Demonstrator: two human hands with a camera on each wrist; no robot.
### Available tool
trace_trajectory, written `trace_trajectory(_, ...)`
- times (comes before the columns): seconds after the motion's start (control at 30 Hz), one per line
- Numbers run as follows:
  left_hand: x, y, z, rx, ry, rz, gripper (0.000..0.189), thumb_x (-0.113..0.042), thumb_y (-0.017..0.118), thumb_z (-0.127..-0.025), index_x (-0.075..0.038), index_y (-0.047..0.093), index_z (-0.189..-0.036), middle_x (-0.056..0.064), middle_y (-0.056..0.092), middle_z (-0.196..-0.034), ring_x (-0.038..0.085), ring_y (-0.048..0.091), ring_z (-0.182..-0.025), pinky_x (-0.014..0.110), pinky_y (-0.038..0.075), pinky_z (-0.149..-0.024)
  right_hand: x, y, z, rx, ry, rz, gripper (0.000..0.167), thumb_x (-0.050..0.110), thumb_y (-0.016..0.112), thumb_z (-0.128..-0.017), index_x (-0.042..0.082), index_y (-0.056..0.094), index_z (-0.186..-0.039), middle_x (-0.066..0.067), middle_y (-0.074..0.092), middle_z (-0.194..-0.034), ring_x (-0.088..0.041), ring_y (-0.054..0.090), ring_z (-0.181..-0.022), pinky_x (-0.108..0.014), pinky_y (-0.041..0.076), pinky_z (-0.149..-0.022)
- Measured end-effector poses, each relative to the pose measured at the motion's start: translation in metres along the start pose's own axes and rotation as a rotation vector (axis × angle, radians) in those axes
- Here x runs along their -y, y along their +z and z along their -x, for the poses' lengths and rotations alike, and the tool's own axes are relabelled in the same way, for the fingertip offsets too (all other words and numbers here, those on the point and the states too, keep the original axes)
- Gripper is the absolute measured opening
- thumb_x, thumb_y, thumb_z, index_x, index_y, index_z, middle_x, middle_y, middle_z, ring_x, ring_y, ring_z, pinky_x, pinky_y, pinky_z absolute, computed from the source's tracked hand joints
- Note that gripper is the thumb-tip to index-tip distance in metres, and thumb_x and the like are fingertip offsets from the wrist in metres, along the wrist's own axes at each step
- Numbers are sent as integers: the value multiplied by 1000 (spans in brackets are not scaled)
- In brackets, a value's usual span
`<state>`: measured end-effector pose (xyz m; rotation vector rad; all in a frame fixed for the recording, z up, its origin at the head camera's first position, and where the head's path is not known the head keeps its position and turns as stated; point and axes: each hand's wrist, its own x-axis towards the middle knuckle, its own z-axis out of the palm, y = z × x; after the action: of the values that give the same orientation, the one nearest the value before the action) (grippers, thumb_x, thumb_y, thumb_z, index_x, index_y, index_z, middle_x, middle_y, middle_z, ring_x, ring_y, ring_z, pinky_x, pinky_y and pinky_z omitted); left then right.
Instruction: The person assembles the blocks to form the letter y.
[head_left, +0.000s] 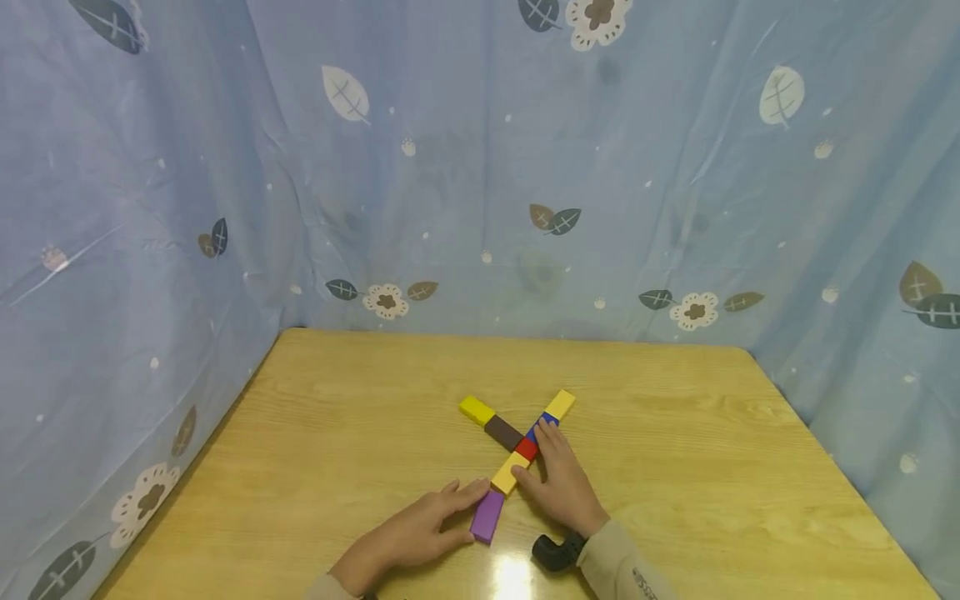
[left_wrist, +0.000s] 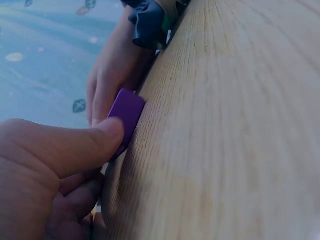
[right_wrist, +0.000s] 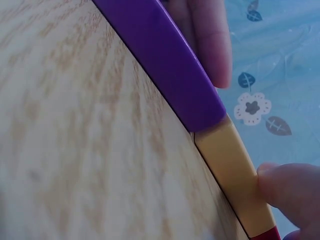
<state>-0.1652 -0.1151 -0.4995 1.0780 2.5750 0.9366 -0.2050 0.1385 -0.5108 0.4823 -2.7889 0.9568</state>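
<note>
A purple block (head_left: pixel 487 517) lies on the table at the near end of a row of blocks, its far end against a light yellow block (right_wrist: pixel 232 175). My left hand (head_left: pixel 420 529) holds the purple block between thumb and fingers, the thumb at its near end and the index fingertip by its far end. The right hand (head_left: pixel 566 492) rests along the row, thumb touching the light yellow block's side and straight fingers on a blue block (head_left: pixel 531 434). Between those two blocks sits a red block (head_left: pixel 527 449).
Beyond the blue block, another light yellow block (head_left: pixel 560 404) ends the row. A dark brown block (head_left: pixel 503 433) and a bright yellow block (head_left: pixel 476 410) branch off to the far left. Patterned blue cloth (head_left: pixel 480 167) hangs around the wooden table (head_left: pixel 360 417).
</note>
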Motion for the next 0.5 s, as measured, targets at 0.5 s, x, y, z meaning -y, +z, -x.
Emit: trace_trajectory(0.5, 3, -2, -2, -12, -4, 51, 53, -27, 47, -99, -19, 32, -149, 6, 37, -150, 49, 36, -131, 57, 33, -108, 2, -2, -3, 0, 4, 4, 78, 47, 60, -90, -3, 35, -144, -17, 28, -153, -35, 23, -143, -52, 25, -115)
